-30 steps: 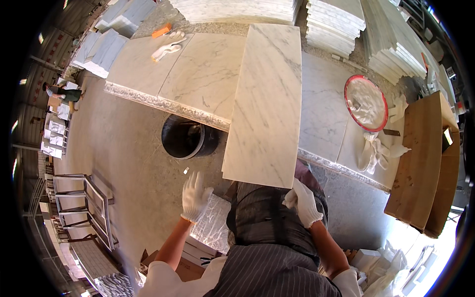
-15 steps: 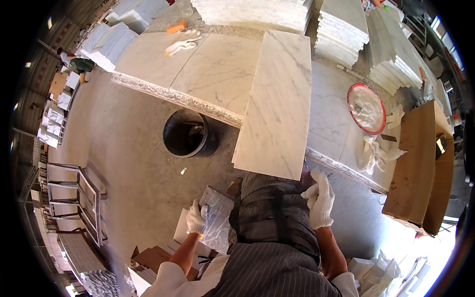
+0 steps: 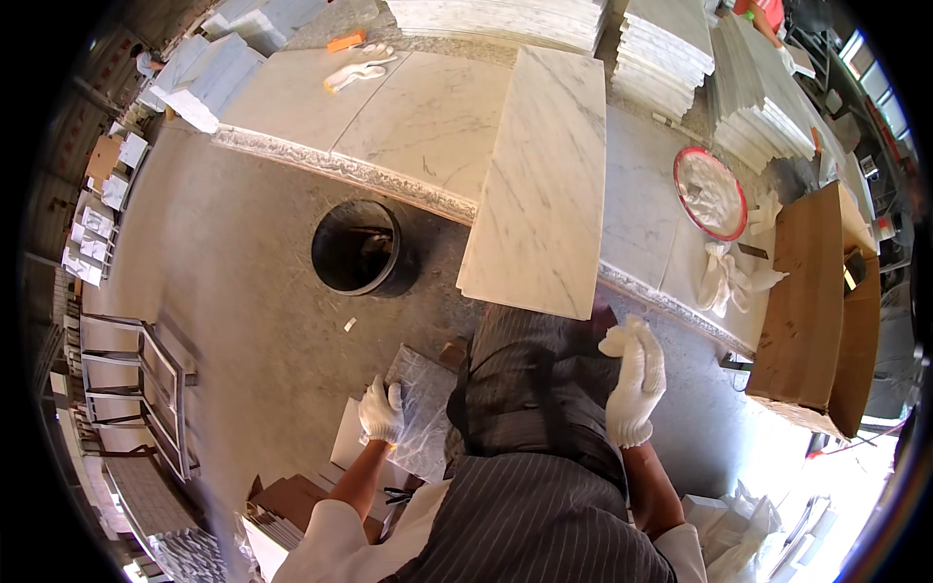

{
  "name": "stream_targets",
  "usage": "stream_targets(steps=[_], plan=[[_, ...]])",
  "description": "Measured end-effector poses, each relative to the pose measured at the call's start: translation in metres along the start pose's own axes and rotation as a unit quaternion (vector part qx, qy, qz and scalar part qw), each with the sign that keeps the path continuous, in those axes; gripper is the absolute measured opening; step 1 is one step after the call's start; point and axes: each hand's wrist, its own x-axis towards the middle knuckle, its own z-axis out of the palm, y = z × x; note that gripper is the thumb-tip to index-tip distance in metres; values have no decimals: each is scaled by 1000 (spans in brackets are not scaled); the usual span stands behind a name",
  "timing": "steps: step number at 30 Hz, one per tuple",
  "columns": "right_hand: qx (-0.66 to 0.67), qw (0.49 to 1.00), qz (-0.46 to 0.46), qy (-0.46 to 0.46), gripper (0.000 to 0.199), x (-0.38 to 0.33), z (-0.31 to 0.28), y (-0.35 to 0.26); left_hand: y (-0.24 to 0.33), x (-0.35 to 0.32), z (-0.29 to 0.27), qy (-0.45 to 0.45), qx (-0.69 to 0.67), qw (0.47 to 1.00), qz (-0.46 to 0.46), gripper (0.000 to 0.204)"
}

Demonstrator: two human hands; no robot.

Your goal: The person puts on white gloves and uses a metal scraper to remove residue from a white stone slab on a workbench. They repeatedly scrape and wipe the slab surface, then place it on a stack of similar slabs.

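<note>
Risk: long white grey-veined marble slab [image 3: 539, 180] overhangs the grey stone workbench [image 3: 641, 209] edge just beyond the right gloved hand [image 3: 634, 381], fingers loosely curled, empty; left gloved hand [image 3: 381, 410] grips crinkled clear plastic sheet [image 3: 423, 413] — a bump could tip the slab.

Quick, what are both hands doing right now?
Left hand: gloved, gripping the edge of a clear plastic sheet.
Right hand: gloved, fingers loosely curled, holding nothing, just below the marble slab.
</note>
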Motion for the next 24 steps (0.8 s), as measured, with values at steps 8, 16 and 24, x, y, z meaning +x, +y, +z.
stream_targets(steps=[8, 16, 24], plan=[[-370, 855, -292, -218, 39, 81, 38, -41, -7, 1, 4, -16, -34, 998, -51, 37], [-439, 767, -272, -380, 70, 197, 105, -12, 15, 49, -12, -111, -1, 947, -300, 33], [-509, 692, -412, -304, 54, 292, 176, -3, 17, 42, -18, -73, -9, 940, -333, 32]])
